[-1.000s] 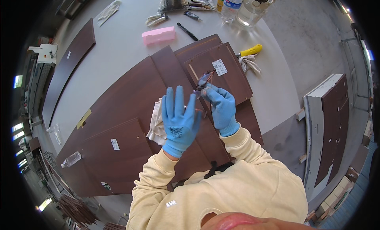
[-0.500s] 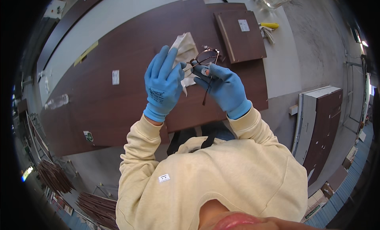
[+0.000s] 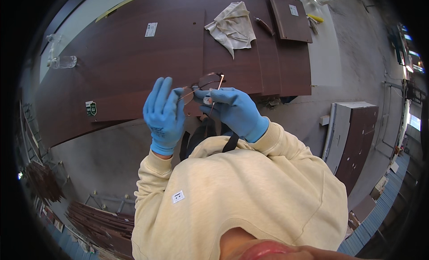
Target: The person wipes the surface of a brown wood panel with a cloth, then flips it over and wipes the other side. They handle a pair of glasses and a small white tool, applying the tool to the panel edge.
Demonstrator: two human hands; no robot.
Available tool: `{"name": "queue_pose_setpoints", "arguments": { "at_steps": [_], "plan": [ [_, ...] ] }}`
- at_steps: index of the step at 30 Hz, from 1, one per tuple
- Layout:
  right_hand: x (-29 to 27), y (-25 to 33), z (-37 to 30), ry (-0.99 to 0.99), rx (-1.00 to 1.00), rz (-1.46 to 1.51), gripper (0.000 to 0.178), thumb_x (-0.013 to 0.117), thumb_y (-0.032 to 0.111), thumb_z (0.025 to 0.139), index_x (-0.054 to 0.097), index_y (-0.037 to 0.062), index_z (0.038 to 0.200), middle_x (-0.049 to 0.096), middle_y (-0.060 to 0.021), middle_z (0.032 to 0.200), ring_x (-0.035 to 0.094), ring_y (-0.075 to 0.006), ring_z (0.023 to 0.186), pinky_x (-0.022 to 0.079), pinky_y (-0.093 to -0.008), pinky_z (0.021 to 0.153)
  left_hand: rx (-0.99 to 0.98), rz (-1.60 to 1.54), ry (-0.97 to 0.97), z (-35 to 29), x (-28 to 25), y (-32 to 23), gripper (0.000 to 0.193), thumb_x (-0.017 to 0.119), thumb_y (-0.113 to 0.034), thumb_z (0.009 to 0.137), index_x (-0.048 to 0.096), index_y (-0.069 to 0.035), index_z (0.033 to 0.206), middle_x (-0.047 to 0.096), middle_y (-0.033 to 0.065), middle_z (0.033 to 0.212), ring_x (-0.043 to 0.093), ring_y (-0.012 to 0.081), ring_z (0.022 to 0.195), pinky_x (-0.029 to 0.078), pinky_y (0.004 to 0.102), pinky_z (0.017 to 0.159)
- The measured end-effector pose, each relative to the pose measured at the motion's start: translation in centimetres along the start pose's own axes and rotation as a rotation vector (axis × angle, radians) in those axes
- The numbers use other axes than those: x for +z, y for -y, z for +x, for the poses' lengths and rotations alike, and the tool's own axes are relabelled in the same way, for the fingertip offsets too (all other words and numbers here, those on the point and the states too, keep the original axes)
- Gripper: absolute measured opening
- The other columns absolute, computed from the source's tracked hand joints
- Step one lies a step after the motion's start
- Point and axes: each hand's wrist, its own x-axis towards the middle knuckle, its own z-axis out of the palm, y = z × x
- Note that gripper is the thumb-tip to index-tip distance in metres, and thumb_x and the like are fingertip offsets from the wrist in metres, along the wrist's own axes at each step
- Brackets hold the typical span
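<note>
A pair of glasses (image 3: pixel 208 82) with thin rims and thin temples is held over the near part of a dark brown panel (image 3: pixel 178 50). My left hand (image 3: pixel 162 114), in a blue glove, pinches one side of the frame between thumb and forefinger; its other fingers stretch upward. From the other side my right hand (image 3: pixel 241 110), also gloved in blue, closes on the glasses, one temple hanging down past its fingers. A small round clear thing with some orange in it (image 3: pixel 208 100) sits in the right fingers; its kind is unclear. Beyond the hands lies a crumpled cream cloth (image 3: pixel 232 28).
A dark-handled tool (image 3: pixel 264 26) lies right of the cloth. Farther right are a small brown board (image 3: pixel 288 25) and a yellow-handled tool (image 3: pixel 315 18). A clear plastic bottle (image 3: pixel 64 62) lies at the left. More panels (image 3: pixel 355 143) are stacked at the right.
Both hands, still holding the glasses, have come closer to my body and slightly left. My view has shifted, and the cloth now shows whole, apart from the hands.
</note>
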Motion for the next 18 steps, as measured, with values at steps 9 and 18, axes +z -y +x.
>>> {"name": "queue_pose_setpoints", "arguments": {
  "at_steps": [9,18],
  "plan": [
    [2.2,-2.7,-2.9,-0.007,0.136,-0.12,0.021,0.065,0.018,0.106,0.075,0.0,0.103,0.073,-0.0169,0.124,0.068,-0.0348,0.128,0.054,-0.0459,0.11,-0.035,-0.093,0.103,-4.5,-3.6,0.7,0.045,0.075,-0.009,0.093,0.069,-0.003,0.137,0.072,0.0148,0.135,0.072,0.0313,0.109,0.057,0.0393,0.089],
    [-0.1,-1.5,-5.0,-0.099,-0.345,-0.906,0.026,0.076,0.025,0.098,0.075,-0.0002,0.101,0.076,-0.0128,0.102,0.076,-0.0264,0.096,0.062,-0.0373,0.083,-0.05,-0.132,0.124,-5.8,-6.2,0.4,0.045,0.071,-0.001,0.085,0.072,-0.004,0.129,0.074,0.014,0.131,0.074,0.0296,0.101,0.056,0.0392,0.083]
  ]
}}
